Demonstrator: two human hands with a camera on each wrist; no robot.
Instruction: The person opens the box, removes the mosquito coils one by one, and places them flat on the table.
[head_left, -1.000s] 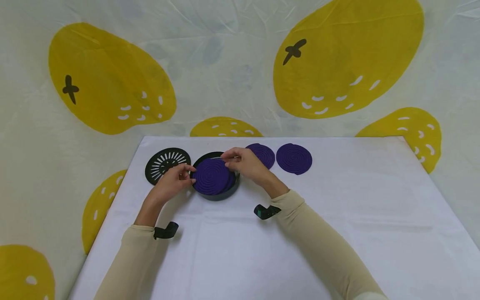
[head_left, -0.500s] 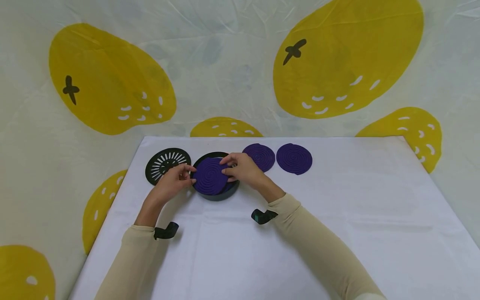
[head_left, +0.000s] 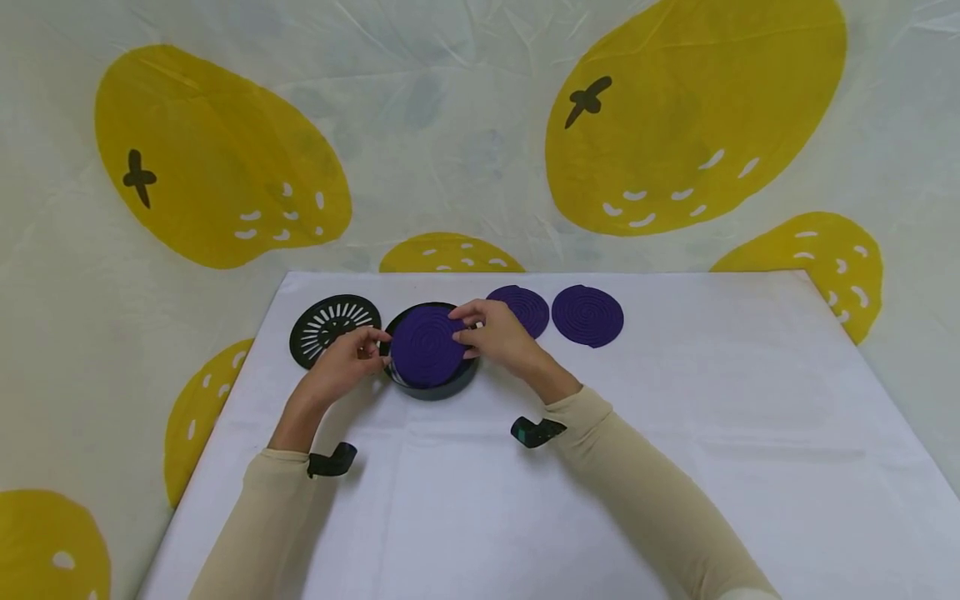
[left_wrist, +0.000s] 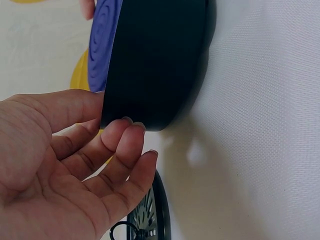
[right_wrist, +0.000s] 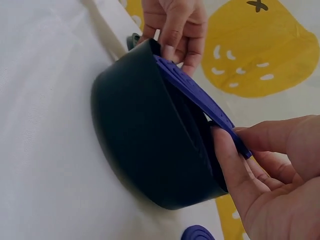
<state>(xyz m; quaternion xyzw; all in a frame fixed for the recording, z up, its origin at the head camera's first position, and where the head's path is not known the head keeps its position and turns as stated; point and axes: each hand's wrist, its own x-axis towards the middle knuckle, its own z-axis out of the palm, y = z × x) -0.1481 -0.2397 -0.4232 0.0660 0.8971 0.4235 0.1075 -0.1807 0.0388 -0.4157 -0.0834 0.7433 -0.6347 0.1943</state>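
Note:
A purple spiral-grooved coaster (head_left: 427,346) lies tilted over the mouth of a round, dark, open-topped holder (head_left: 438,392). My right hand (head_left: 498,337) pinches its right edge between thumb and fingers; in the right wrist view this coaster (right_wrist: 200,97) has its near edge raised above the rim. On the other side, my left hand (head_left: 347,367) grips the holder's rim. The left wrist view has that thumb at the rim and the fingertips against the outer wall of the holder (left_wrist: 155,65). How many coasters lie inside is hidden.
Behind my left hand lies a black slotted disc (head_left: 330,315). Two more purple coasters, a partly covered one (head_left: 531,310) and a fully visible one (head_left: 587,316), lie flat to the right of the holder. A white cloth (head_left: 675,467) covers the table; a lemon-print sheet hangs behind.
The pinched coaster has shifted right across the holder's mouth. My right fingers went from its upper right edge to a fuller pinch, then drew slightly right. My left hand has stayed put.

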